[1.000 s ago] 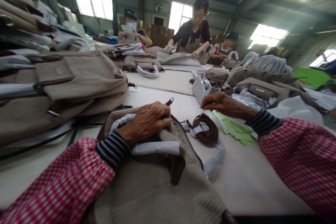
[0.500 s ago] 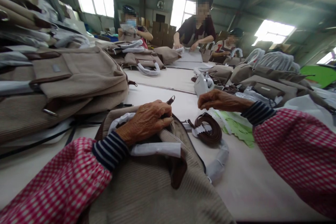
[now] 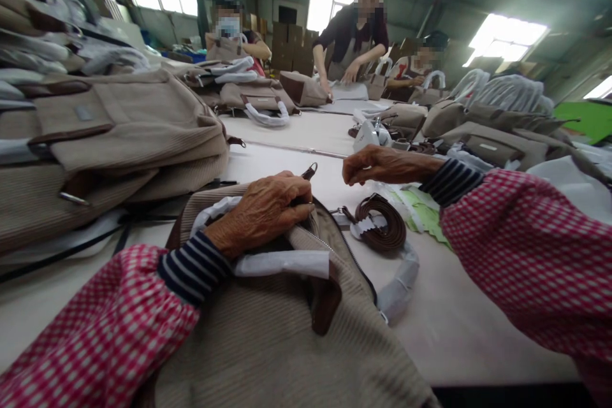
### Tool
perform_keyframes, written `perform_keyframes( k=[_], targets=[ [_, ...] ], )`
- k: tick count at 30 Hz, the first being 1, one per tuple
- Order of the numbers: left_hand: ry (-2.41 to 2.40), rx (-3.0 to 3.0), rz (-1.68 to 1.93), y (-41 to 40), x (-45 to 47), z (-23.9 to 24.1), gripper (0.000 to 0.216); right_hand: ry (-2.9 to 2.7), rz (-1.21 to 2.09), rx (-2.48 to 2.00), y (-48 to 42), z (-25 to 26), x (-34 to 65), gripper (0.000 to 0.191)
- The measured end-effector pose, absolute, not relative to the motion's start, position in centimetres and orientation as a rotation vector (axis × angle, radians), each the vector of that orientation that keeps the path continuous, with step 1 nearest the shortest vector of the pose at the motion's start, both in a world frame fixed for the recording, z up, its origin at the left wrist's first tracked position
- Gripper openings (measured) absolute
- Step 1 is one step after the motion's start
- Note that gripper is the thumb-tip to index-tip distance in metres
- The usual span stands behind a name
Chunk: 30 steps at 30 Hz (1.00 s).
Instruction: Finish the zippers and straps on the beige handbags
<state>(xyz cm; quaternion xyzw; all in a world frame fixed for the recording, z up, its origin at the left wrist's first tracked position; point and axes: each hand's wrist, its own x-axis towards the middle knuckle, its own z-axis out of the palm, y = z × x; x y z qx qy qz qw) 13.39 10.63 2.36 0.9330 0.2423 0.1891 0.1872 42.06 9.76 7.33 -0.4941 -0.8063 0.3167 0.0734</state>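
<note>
A beige corduroy handbag (image 3: pixel 268 338) lies in front of me, its zipped mouth partly open. My left hand (image 3: pixel 265 210) is closed on the handbag's edge near one end of the zipper, beside a small brown tab with a metal ring (image 3: pixel 310 172). One wrapped handle (image 3: pixel 284 263) crosses below that hand; another wrapped handle (image 3: pixel 399 287) lies on the table side. My right hand (image 3: pixel 370 164) hangs above the table with its fingers curled together; whatever they hold, if anything, is hidden. Below it rests a coiled brown strap (image 3: pixel 382 223) with metal clips.
Large beige bags (image 3: pixel 143 127) are piled at left, more bags (image 3: pixel 497 146) at right. A white tool-like object (image 3: pixel 370 134) and green scraps (image 3: pixel 425 213) lie on the white table (image 3: pixel 478 325). Several co-workers stand or sit across it, one person (image 3: pixel 354 38) leaning over the far end.
My right hand has moved a little left, toward the handbag's zipper end. My left hand keeps its grip on the handbag. The view has tipped slightly downward.
</note>
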Motion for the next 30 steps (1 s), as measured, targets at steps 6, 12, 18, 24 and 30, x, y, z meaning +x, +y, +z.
perform_keyframes(
  k=[6,12,18,24,30],
  targets=[
    [0.704,2.617,0.531,10.5,13.5,2.5,0.018,-2.537,0.905,-1.432,7.6,7.3,40.7,0.023],
    [0.718,2.591,0.549,10.5,13.5,2.3,0.022,-2.663,0.614,-1.467,4.8,6.6,38.4,0.021],
    [0.679,2.580,0.584,10.5,13.3,2.3,0.025,-2.633,0.103,-1.571,3.4,4.7,36.9,0.012],
    [0.746,2.562,0.596,10.4,13.4,2.2,0.024,-2.379,-0.061,-1.585,2.1,4.2,38.0,0.011],
    [0.891,2.463,0.524,10.4,13.6,3.0,0.025,-2.179,0.063,-1.436,-0.7,5.1,36.7,0.018]
  ],
)
